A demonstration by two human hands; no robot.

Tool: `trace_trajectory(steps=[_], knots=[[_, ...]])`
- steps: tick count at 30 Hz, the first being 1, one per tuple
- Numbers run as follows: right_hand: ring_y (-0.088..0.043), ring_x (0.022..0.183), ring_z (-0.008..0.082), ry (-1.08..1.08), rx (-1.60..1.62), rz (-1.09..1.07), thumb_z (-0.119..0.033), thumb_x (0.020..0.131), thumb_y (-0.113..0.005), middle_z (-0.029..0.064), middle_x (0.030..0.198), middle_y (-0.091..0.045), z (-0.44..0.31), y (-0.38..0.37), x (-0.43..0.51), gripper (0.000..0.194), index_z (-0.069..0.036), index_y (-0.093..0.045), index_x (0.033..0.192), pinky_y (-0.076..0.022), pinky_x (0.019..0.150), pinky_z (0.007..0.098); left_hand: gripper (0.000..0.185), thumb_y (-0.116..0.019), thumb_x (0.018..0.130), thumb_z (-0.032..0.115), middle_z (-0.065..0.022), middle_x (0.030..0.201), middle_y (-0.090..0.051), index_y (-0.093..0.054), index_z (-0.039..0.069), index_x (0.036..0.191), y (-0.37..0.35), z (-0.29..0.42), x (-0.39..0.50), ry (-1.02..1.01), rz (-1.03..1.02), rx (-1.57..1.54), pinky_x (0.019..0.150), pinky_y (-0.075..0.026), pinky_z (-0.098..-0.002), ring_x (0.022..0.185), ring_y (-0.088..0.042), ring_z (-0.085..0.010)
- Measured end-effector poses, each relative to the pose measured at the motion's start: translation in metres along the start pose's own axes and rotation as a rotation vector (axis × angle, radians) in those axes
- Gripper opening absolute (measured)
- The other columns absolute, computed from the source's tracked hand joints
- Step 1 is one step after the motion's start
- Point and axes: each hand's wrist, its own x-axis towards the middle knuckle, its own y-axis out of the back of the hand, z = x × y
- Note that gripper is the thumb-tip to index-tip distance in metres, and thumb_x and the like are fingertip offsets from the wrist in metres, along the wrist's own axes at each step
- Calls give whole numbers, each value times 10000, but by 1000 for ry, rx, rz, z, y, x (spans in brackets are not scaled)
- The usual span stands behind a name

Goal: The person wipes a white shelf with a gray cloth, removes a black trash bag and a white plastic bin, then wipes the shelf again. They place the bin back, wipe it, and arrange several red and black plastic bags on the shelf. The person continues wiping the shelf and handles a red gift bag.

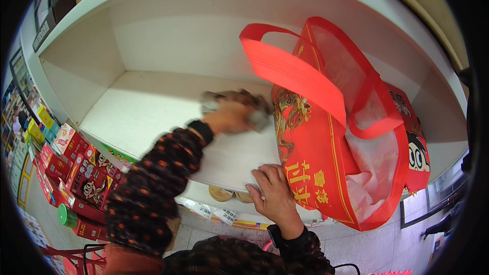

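My left hand (231, 116) is shut on a crumpled grey-brown cloth (259, 116), pressed to the white shelf board (153, 103); hand and cloth are blurred. My right hand (273, 194) lies at the board's front edge with nothing in it, its fingers a little apart, touching or very close to the lower left side of a large red bag (313, 149). The bag stands on the right part of the shelf, its handles up and its top gaping. Behind it, partly hidden, is a red carton (414, 141) with a cartoon face.
White side walls (84, 57) and a back panel enclose the shelf. Round containers (221, 193) sit on the level below. Stacked red cartons (89, 179) and a green-lidded container (67, 215) are at the lower left. Tiled floor (344, 242) shows below.
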Motion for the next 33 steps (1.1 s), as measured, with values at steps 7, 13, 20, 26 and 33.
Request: trace_trajectory(steps=[7, 13, 20, 26, 33], knots=[[-551, 1113, 373, -31, 73, -16, -109, 815, -744, 166, 1155, -590, 3, -2, -2, 339, 1, -646, 1121, -459, 955, 448, 575, -716, 821, 396, -120, 1402, -489, -605, 155, 1331, -13, 7, -53, -2, 42, 116, 988, -377, -643, 1362, -384, -401], [-549, 1073, 388, 31, 4, -9, -105, 811, -729, 173, 1138, -588, 1, -1, -2, 315, 6, -641, 1092, -463, 916, 459, 563, -662, 855, 348, -138, 1454, -471, -574, 144, 1372, 1, -151, -196, 732, 96, 210, 1009, -351, -694, 1349, -411, -413], [-536, 1058, 402, 50, -15, 3, -112, 826, -720, 181, 1124, -577, 1, -4, -1, 305, 0, -624, 1093, -453, 913, 471, 326, -759, 743, 284, -81, 1249, -594, -716, 133, 1028, -28, -119, -209, 460, 387, 127, 930, -402, -573, 1187, -516, -345], [-504, 1189, 442, 99, -130, -139, -168, 858, -718, 227, 1302, -559, -64, 17, 37, 454, 0, -585, 1258, -430, 999, 479, 671, -798, 809, 374, -188, 1348, -592, -575, 76, 1367, -9, -67, -189, -68, 831, -289, 1091, -394, -468, 1288, -521, -380], [-401, 1344, 478, 475, -227, -503, -355, 796, -766, 200, 1520, -397, -95, -57, 160, 767, -142, -445, 1459, -319, 1089, 640, 410, -765, 812, 288, -207, 1064, -669, -691, 27, 1119, -44, -185, -287, 674, 1136, -105, 917, -469, -494, 1026, -615, -386]])
